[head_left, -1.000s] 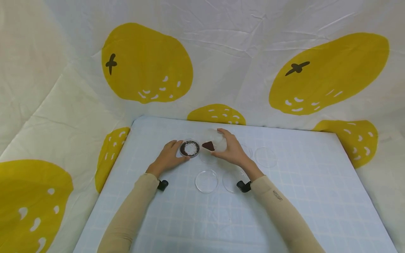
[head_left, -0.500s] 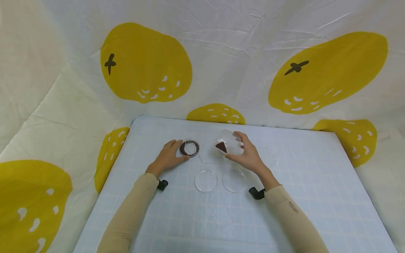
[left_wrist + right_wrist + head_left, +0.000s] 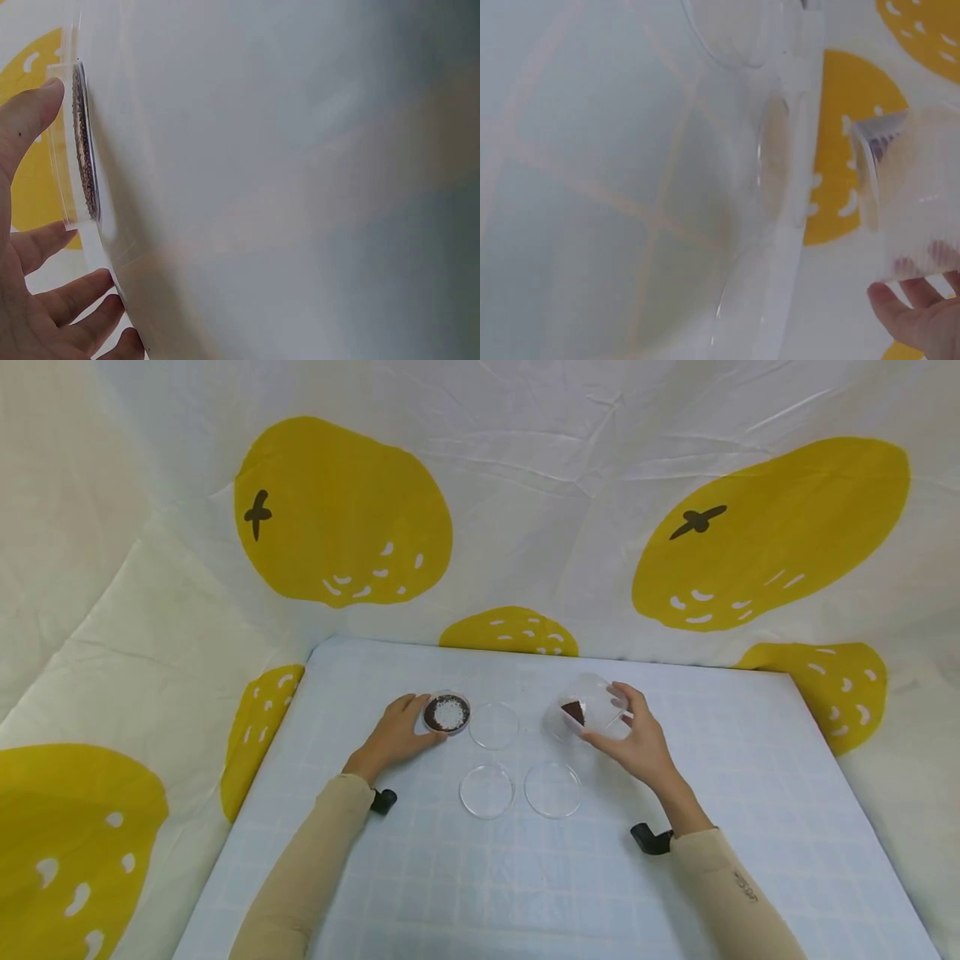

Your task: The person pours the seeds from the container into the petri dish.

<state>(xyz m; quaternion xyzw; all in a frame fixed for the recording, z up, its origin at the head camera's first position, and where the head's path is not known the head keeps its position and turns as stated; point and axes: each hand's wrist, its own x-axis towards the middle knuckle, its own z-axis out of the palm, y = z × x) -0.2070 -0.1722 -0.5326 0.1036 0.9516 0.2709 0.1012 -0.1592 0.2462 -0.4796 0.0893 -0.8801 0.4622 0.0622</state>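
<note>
My left hand [image 3: 401, 732] holds a petri dish [image 3: 61, 169] at the back left of the table, thumb on the near side and fingers on the far side. Dark brown grains [image 3: 435, 717] form a ring in it around white grains [image 3: 450, 713]. My right hand [image 3: 637, 739] grips a tilted clear plastic container [image 3: 596, 697] between thumb and fingers, above the back of the table. A dark brown wedge-shaped mass [image 3: 573, 712] lies at the container's left end. In the right wrist view, fingertips [image 3: 889, 304] reach the container's lower side.
Clear petri dishes lie between the hands: one [image 3: 494, 727] right of the filled dish, and two nearer the front, a left one [image 3: 487, 792] and a right one [image 3: 552, 791]. A patterned cloth [image 3: 525, 552] hangs behind the pale checked table [image 3: 465, 893].
My right hand has moved right with the container, away from beside the filled dish and past the flat dishes. The left hand has stayed on its dish.
</note>
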